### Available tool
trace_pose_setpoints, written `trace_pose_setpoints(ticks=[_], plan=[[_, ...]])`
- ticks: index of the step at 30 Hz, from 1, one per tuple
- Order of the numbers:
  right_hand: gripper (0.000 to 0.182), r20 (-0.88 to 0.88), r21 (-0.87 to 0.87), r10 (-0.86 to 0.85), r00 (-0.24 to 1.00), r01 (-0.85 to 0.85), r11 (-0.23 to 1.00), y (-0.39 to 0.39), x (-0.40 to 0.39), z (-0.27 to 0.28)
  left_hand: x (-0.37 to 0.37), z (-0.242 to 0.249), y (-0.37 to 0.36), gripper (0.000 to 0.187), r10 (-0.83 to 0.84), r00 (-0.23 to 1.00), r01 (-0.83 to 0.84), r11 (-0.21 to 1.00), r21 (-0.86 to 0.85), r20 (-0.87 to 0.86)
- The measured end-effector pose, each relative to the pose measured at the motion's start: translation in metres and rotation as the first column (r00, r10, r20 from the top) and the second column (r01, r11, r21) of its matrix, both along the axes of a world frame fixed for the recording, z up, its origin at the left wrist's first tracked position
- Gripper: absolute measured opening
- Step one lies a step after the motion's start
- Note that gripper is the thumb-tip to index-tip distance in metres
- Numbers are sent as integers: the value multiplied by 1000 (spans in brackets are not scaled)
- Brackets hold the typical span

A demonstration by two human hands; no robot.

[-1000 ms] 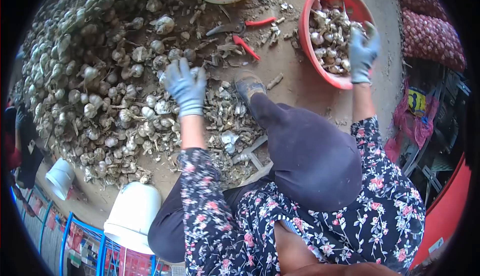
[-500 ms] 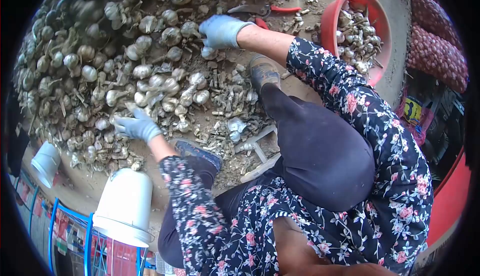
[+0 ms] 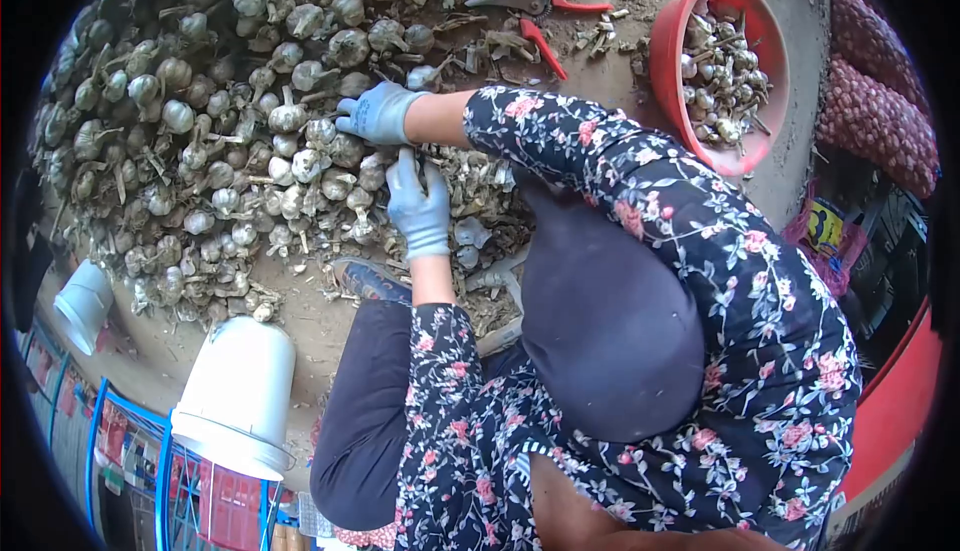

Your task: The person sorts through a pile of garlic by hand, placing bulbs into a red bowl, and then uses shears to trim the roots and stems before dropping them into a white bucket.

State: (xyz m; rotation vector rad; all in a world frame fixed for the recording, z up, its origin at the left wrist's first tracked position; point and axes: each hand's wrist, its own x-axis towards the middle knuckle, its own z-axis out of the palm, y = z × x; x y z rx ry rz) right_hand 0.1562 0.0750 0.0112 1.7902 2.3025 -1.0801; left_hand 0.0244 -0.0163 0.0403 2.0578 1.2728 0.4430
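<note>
Red basin of garlic, white bucket; right hand over heaped bulbs, left hand beside it, grips unclear

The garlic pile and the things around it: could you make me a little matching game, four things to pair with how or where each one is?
Things
1. Shears
2. Bowl
3. Right hand
4. Larger-looking bucket

Where or how
A. gloved, at the garlic pile
B. white, toward the lower left of the picture
C. lying with handles spread apart
D. red, with garlic bulbs inside

Right pairs: 1-C, 2-D, 3-A, 4-B
</note>
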Motion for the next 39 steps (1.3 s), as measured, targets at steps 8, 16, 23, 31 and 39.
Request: trace_pose_setpoints(ticks=[8, 16, 23, 31, 39], plan=[[37, -459, -384, -683, 569, 566, 729, -70, 73, 58, -54, -15, 49, 31, 298, 954, -269, 906, 328, -39], [27, -223, 437, -971, 86, 899, -21, -237, 215, 121, 11, 5, 37, 48, -235, 826, 269, 963, -8, -513], [54, 338, 586, -753, 565, 500, 638, -214, 205, 109, 4, 4, -35, 42, -265, 961, 278, 900, 337, -84], [85, 481, 300, -558, 677, 471, 830, -139, 166, 10, -104, -17, 58, 62, -116, 666, 256, 963, 80, -737], [95, 508, 273, -536, 675, 464, 843, -140, 187, 16, -113, 0, 91, 60, 194, 776, 48, 930, 364, -600]])
